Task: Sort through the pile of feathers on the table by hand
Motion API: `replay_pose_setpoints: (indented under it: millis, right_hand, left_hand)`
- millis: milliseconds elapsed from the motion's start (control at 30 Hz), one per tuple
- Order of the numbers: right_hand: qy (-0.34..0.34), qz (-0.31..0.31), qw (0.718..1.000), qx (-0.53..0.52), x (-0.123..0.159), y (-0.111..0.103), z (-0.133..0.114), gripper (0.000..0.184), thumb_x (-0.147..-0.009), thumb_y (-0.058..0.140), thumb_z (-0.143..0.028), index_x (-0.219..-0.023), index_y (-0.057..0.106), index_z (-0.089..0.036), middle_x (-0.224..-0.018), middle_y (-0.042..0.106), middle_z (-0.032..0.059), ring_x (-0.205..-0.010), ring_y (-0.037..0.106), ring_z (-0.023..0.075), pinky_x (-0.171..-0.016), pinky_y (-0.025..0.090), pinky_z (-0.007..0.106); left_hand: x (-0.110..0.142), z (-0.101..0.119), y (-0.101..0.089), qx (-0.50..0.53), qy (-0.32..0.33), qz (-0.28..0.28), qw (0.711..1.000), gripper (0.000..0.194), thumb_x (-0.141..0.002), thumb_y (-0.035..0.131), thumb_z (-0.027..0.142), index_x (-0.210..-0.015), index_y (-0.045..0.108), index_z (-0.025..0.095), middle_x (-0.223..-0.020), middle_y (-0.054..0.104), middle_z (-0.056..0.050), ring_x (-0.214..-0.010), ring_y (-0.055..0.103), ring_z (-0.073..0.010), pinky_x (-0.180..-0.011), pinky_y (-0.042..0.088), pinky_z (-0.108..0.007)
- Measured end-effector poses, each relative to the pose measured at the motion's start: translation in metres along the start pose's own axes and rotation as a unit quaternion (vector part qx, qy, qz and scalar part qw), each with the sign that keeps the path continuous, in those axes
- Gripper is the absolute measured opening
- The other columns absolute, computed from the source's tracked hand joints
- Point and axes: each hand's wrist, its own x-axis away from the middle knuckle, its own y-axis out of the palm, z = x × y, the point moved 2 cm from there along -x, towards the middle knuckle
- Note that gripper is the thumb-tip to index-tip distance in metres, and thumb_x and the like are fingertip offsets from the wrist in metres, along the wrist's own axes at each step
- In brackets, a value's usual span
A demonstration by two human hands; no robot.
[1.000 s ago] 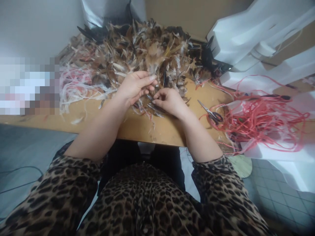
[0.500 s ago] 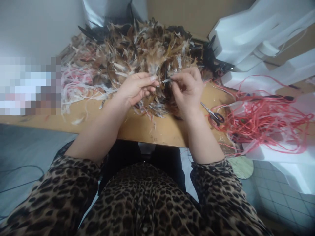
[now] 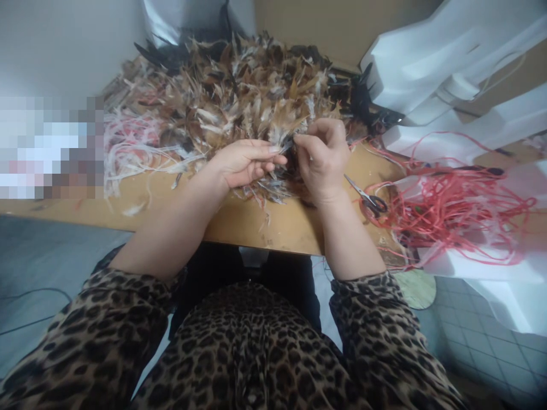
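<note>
A large heap of brown, white and black feathers covers the back of the wooden table. In front of it, my left hand pinches a pale greyish feather between thumb and index finger, its other fingers loosely curled. My right hand is close by on the right, thumb and index finger pressed together at the feather's edge. Whatever is between those right fingertips is too small to make out. Small scissors with black handles lie on the table, to the right of my right wrist.
A tangle of red and pink plastic strips lies at the right, over white foam pieces. White stringy strips lie at the left of the heap. Large white foam blocks stand at the back right. The wooden table's front edge is near my body.
My left hand has moved slightly right and its feather now stands up more visibly. My right hand has shifted slightly left, so the two hands are closer together.
</note>
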Motion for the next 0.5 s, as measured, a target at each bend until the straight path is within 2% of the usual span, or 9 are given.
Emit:
replay_pose_setpoints:
  millis: [167, 300, 500]
  right_hand:
    - [-0.012, 0.002, 1.0, 0.006, 0.001, 0.0039, 0.0028, 0.043, -0.1, 0.032, -0.042, -0.101, 0.071, -0.025, -0.11, 0.062, 0.0089, -0.108, 0.059, 0.0226, -0.09, 0.05, 0.044]
    - [-0.014, 0.001, 1.0, 0.009, 0.0014, 0.005, 0.0047, 0.043, -0.1, 0.032, -0.043, -0.105, 0.071, -0.026, -0.115, 0.061, 0.0089, -0.11, 0.059, 0.0231, -0.09, 0.051, 0.045]
    - [0.01, -0.011, 1.0, -0.026, 0.0014, 0.0034, 0.0054, 0.041, -0.099, 0.035, -0.044, -0.101, 0.072, -0.026, -0.111, 0.062, 0.0085, -0.114, 0.057, 0.0253, -0.094, 0.048, 0.047]
  left_hand:
    - [-0.0005, -0.001, 0.0021, 0.022, -0.016, -0.016, 0.999, 0.007, -0.08, 0.072, 0.012, -0.083, 0.067, 0.01, -0.072, 0.073, -0.006, -0.05, 0.062, -0.0044, -0.044, 0.044, -0.01]
    - [-0.0016, -0.0019, 0.0014, 0.023, -0.013, -0.02, 0.999, 0.007, -0.08, 0.073, 0.012, -0.082, 0.066, 0.01, -0.076, 0.075, -0.008, -0.052, 0.063, -0.0051, -0.045, 0.044, -0.01]
    - [-0.0019, -0.0034, -0.0002, 0.012, 0.007, -0.01, 1.0, 0.015, -0.077, 0.077, 0.016, -0.085, 0.067, 0.01, -0.08, 0.076, -0.01, -0.055, 0.067, -0.0074, -0.046, 0.048, -0.012]
